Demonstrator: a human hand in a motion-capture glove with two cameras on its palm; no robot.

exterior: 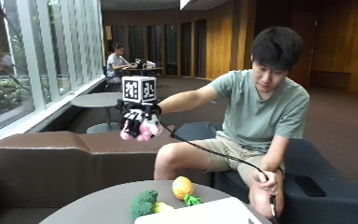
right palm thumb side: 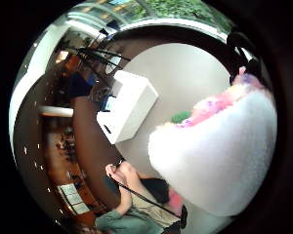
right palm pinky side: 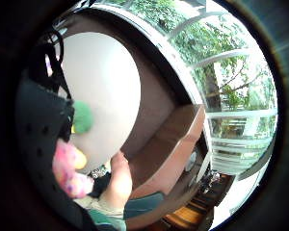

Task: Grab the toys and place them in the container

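Gripped in the gloved right hand (exterior: 141,122), a pink plush toy (exterior: 143,129) hangs in the air, the black fingers curled down around its top while its pink lower end pokes out beneath them. From the outside view, the person sits on a dark sofa (exterior: 315,186) and stretches that arm out level, so the hand and toy hover well above the round grey table (exterior: 98,205), toward ten o'clock from the toys lying on it. On the table near its edge sit a green broccoli toy (exterior: 143,203) and, at two o'clock from it, an orange pineapple toy (exterior: 182,187) with a green leafy end. Between them a small yellow toy (exterior: 163,207) rests, touching the broccoli. A white container (exterior: 203,213) stands at five o'clock from these toys, just beside them. The person's bare left hand (exterior: 267,181) rests on their knee. In the thumb-side palm view the pink and white toy (right palm thumb side: 219,146) fills much of the picture, with the white container (right palm thumb side: 129,109) on the grey table (right palm thumb side: 185,78) far below. A brown bench (exterior: 55,163) stands behind the table.
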